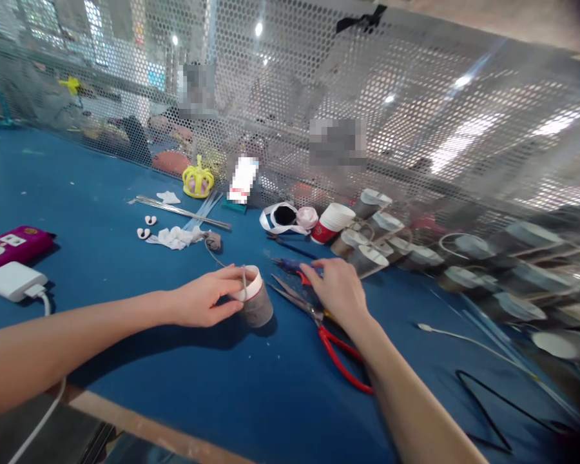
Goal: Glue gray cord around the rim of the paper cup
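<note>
My left hand [210, 298] pinches the rim of a small paper cup [258, 309] wrapped in grey material, its inside white. A grey cord runs over the rim and back to a small grey bundle [213, 241]. The cup stands slightly tilted, at or just above the table. My right hand [341, 290] is closed around a blue glue gun [290, 265] with a red trigger, its tip pointing left; the palm hides most of it. Just in front of that hand lies a pair of scissors [338, 354] with red handles, blades apart toward the cup.
Behind stand a stack of paper cups [333, 222], many grey-wrapped cups [370, 258], a white ribbon roll [265, 222], pliers [294, 248] and a yellow crown-shaped piece [198, 180]. At left lie a purple box [17, 248] and a white power bank [12, 281]. A perforated screen [280, 84] borders the blue table.
</note>
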`<state>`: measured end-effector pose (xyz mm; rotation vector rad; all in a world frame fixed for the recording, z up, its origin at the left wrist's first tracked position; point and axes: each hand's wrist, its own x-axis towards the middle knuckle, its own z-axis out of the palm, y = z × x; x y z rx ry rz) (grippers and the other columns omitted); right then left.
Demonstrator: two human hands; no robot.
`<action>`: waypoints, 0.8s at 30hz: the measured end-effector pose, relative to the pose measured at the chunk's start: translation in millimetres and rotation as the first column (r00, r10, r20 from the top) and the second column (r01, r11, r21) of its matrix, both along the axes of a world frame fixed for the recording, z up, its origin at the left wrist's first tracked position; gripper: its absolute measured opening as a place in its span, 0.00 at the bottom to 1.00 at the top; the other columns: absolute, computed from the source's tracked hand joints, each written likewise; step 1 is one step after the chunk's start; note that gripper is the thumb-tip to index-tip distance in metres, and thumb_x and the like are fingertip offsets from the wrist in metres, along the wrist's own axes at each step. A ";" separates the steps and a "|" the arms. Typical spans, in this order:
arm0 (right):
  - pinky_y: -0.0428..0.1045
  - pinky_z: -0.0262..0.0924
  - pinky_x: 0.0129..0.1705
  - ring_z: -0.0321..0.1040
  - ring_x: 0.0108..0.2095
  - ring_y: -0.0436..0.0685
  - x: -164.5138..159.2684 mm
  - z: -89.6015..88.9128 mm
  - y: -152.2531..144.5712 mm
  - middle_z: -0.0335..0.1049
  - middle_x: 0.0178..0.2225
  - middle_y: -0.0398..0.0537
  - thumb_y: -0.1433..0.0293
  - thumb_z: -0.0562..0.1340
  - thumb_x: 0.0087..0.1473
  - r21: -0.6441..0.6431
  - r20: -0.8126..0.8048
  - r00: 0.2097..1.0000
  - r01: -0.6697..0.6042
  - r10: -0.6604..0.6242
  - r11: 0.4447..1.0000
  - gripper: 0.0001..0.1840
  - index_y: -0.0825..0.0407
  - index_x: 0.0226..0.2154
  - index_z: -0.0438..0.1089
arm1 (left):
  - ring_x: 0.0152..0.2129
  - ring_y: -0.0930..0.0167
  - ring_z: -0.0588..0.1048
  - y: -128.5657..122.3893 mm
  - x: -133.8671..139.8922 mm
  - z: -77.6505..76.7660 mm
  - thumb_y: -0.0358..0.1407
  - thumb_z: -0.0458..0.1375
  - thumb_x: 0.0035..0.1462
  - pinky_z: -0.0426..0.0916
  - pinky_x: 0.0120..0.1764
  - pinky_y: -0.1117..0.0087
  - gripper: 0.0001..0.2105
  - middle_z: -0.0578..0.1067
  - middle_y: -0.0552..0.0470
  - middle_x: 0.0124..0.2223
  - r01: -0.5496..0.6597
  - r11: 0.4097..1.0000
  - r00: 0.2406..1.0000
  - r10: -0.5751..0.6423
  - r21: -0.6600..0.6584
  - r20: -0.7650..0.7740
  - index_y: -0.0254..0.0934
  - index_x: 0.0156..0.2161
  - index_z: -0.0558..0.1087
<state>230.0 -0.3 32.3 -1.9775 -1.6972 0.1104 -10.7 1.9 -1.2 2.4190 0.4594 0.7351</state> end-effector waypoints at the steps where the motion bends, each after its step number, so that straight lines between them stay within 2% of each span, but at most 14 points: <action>1: 0.53 0.53 0.44 0.61 0.42 0.59 -12.8 6.7 -4.6 0.67 0.34 0.51 0.62 0.57 0.45 0.015 0.002 0.998 -0.070 0.070 0.997 0.10 0.52 0.24 0.66 | 0.50 0.66 0.61 -0.8 0.1 1.0 0.27 0.48 0.53 0.48 0.56 0.61 0.06 0.64 0.43 0.49 0.005 1.000 1.000 -0.005 0.021 -0.001 0.33 0.34 0.67; 2: 0.50 0.54 0.44 0.62 0.41 0.55 -26.6 12.8 -9.2 0.67 0.36 0.48 0.62 0.55 0.49 0.033 -0.006 0.986 -0.168 0.168 0.985 0.11 0.51 0.26 0.66 | 0.50 0.66 0.61 -1.6 0.2 1.8 0.26 0.48 0.53 0.49 0.56 0.61 0.06 0.64 0.43 0.49 0.010 0.999 1.000 -0.010 0.042 -0.001 0.33 0.34 0.66; 3: 0.49 0.54 0.43 0.62 0.41 0.54 -40.6 17.9 -13.3 0.66 0.38 0.49 0.63 0.53 0.51 0.029 -0.022 0.940 -0.339 0.340 0.940 0.12 0.52 0.27 0.67 | 0.50 0.66 0.61 -2.5 0.3 2.4 0.26 0.48 0.53 0.50 0.55 0.61 0.06 0.64 0.42 0.49 0.009 0.998 1.000 -0.009 0.059 -0.001 0.32 0.34 0.66; 4: 0.49 0.54 0.44 0.61 0.41 0.54 -53.7 21.9 -16.6 0.65 0.40 0.50 0.63 0.52 0.51 0.025 -0.012 0.897 -0.441 0.441 0.897 0.13 0.53 0.25 0.67 | 0.49 0.65 0.62 -3.2 0.6 2.5 0.26 0.48 0.52 0.53 0.54 0.62 0.06 0.65 0.42 0.48 0.003 0.997 1.000 -0.002 0.073 -0.002 0.32 0.34 0.66; 5: 0.50 0.53 0.45 0.61 0.42 0.55 -65.2 24.7 -18.9 0.65 0.39 0.51 0.62 0.53 0.51 0.017 0.032 0.880 -0.475 0.475 0.880 0.14 0.53 0.24 0.66 | 0.48 0.65 0.63 -3.7 0.9 2.2 0.27 0.48 0.52 0.55 0.53 0.62 0.06 0.66 0.41 0.47 -0.009 0.996 1.000 0.009 0.086 -0.004 0.32 0.34 0.67; 7: 0.51 0.54 0.43 0.59 0.43 0.58 -81.5 27.1 -20.3 0.65 0.37 0.55 0.61 0.54 0.50 -0.026 0.123 0.864 -0.490 0.489 0.872 0.16 0.55 0.20 0.64 | 0.45 0.65 0.64 -3.8 1.5 0.1 0.28 0.49 0.52 0.57 0.51 0.61 0.05 0.67 0.41 0.43 -0.032 0.994 0.999 0.033 0.103 -0.001 0.32 0.32 0.67; 10: 0.52 0.55 0.39 0.60 0.40 0.59 -90.2 27.5 -17.4 0.64 0.33 0.55 0.58 0.53 0.50 -0.142 0.193 0.831 -0.503 0.522 0.852 0.20 0.55 0.17 0.63 | 0.44 0.65 0.65 -2.5 2.1 -4.3 0.29 0.49 0.52 0.53 0.54 0.57 0.06 0.69 0.43 0.41 -0.038 0.993 0.999 0.038 0.113 0.006 0.33 0.32 0.68; 12: 0.51 0.56 0.37 0.62 0.36 0.57 -90.0 27.8 -15.4 0.65 0.30 0.52 0.59 0.52 0.51 -0.217 0.144 0.814 -0.529 0.563 0.820 0.21 0.54 0.16 0.62 | 0.43 0.65 0.66 -1.8 1.9 -5.5 0.29 0.49 0.52 0.51 0.54 0.55 0.06 0.69 0.44 0.40 -0.033 0.993 0.999 0.033 0.113 0.001 0.33 0.32 0.68; 14: 0.50 0.57 0.36 0.63 0.34 0.55 -87.9 27.6 -14.4 0.66 0.30 0.50 0.62 0.53 0.50 -0.235 0.038 0.811 -0.561 0.584 0.794 0.18 0.54 0.16 0.63 | 0.42 0.65 0.66 -1.7 1.4 -4.0 0.29 0.49 0.52 0.56 0.51 0.58 0.06 0.69 0.43 0.40 -0.033 0.993 0.999 0.034 0.109 -0.008 0.32 0.32 0.68; 17: 0.50 0.57 0.39 0.64 0.38 0.54 -81.2 24.3 -15.0 0.67 0.35 0.49 0.68 0.55 0.48 -0.095 -0.180 0.798 -0.596 0.575 0.797 0.12 0.54 0.18 0.65 | 0.43 0.64 0.64 -1.9 0.2 1.9 0.29 0.49 0.52 0.60 0.48 0.62 0.07 0.67 0.41 0.43 -0.014 0.998 1.000 0.014 0.055 -0.007 0.30 0.35 0.68; 20: 0.50 0.57 0.42 0.64 0.40 0.54 -70.3 18.4 -18.2 0.67 0.37 0.50 0.67 0.57 0.47 0.098 -0.391 0.759 -0.528 0.521 0.843 0.09 0.53 0.21 0.66 | 0.45 0.66 0.64 -1.1 -1.4 7.1 0.29 0.48 0.54 0.59 0.49 0.66 0.08 0.65 0.41 0.47 0.059 0.994 0.997 -0.054 -0.094 0.056 0.30 0.38 0.66; 24: 0.50 0.59 0.40 0.65 0.35 0.53 -57.7 13.2 -27.3 0.68 0.34 0.48 0.65 0.60 0.44 0.173 -0.546 0.717 -0.410 0.433 0.896 0.09 0.53 0.21 0.66 | 0.42 0.69 0.66 -0.5 -2.8 9.7 0.30 0.47 0.56 0.60 0.47 0.68 0.08 0.67 0.43 0.45 0.132 0.959 0.986 -0.100 -0.249 0.135 0.30 0.38 0.66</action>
